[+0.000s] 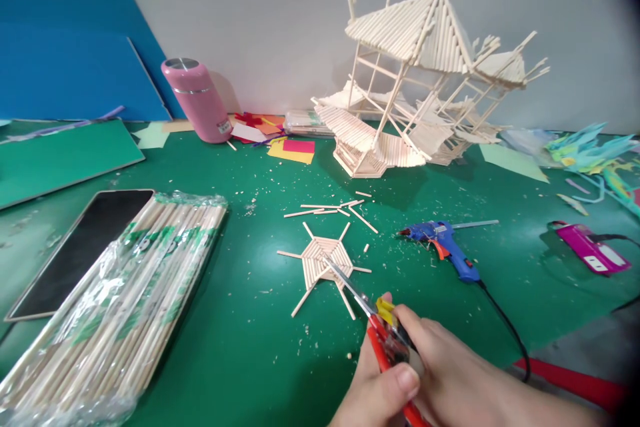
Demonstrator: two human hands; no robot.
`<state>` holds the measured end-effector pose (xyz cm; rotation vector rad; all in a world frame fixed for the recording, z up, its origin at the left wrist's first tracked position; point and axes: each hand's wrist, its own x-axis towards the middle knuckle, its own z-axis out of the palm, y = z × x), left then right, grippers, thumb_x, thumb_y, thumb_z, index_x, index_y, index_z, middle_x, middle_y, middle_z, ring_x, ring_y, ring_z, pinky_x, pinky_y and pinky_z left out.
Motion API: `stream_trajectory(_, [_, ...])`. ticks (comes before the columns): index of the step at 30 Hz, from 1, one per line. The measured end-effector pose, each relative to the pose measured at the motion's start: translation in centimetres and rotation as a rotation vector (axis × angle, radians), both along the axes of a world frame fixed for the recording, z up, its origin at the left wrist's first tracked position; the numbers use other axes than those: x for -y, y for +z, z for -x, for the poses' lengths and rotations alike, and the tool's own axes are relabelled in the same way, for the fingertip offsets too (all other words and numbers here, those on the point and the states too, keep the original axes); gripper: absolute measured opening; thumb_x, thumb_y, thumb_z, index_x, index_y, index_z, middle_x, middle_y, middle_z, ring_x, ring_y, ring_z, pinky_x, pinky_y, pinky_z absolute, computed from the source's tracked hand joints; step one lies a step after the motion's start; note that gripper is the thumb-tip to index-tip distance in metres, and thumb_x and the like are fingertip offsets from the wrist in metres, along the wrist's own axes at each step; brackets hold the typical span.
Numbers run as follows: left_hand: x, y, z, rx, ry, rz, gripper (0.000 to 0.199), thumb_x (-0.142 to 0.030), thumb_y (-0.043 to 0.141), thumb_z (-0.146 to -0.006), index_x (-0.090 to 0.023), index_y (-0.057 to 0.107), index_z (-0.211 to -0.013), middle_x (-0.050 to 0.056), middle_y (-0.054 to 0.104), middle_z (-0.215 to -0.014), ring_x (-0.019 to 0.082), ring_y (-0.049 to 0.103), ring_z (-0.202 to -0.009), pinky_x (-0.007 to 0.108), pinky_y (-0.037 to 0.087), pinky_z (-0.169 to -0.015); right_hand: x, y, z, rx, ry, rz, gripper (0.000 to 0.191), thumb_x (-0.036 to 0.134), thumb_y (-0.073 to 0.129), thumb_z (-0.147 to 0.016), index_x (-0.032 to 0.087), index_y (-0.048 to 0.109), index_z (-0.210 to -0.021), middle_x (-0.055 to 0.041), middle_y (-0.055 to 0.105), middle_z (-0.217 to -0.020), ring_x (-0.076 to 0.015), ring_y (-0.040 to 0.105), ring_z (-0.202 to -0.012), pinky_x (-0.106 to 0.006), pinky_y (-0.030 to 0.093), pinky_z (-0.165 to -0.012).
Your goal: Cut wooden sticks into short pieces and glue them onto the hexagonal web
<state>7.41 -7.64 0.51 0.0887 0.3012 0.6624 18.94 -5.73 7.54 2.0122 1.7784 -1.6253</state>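
Both hands are together at the bottom, right of centre. My left hand (383, 387) is closed around the red handle of a long-bladed tool (350, 285), which looks like scissors. My right hand (440, 353) presses against the same tool, its fingers bent near a yellow part (385, 310); exactly what it grips is partly hidden. The blade tips reach over the middle of a flat web-shaped piece of thin sticks (316, 268), with several sticks jutting out around it. Loose thin sticks (320, 211) lie just behind that piece.
A blue glue gun (445, 243) lies to the right, its cord trailing forward. Behind stands a stick-built pavilion (395, 73). Wrapped sticks (120, 300) overlap a dark tablet (85, 247) on the left. A pink flask (200, 103) and a magenta device (593, 247) stand farther out.
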Motion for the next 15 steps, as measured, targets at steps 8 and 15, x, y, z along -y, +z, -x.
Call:
stream_trajectory(8, [-0.41,0.15,-0.39,-0.078,0.012,0.008,0.075,-0.036,0.074,-0.057,-0.022,0.042,-0.123,0.011,0.057,-0.108,0.031,0.051,-0.106,0.045,0.029,-0.097,0.47,-0.10,0.44,0.027,-0.095,0.001,0.012,0.019,0.049,-0.071,0.019,0.044,-0.081,-0.0020,0.063,-0.069,-0.0199,0.060,-0.075,-0.028,0.042,-0.067])
stream_trajectory(15, [-0.34,-0.26,-0.78,-0.104,0.070,0.027,0.069,-0.034,0.076,-0.054,-0.019,0.047,-0.115,0.009,0.057,-0.101,0.029,0.054,-0.099,0.041,0.033,-0.092,0.79,-0.47,0.23,0.006,-0.123,-0.001,0.012,0.019,0.049,-0.072,0.019,0.050,-0.084,-0.0003,0.061,-0.064,-0.0185,0.058,-0.072,-0.027,0.041,-0.067])
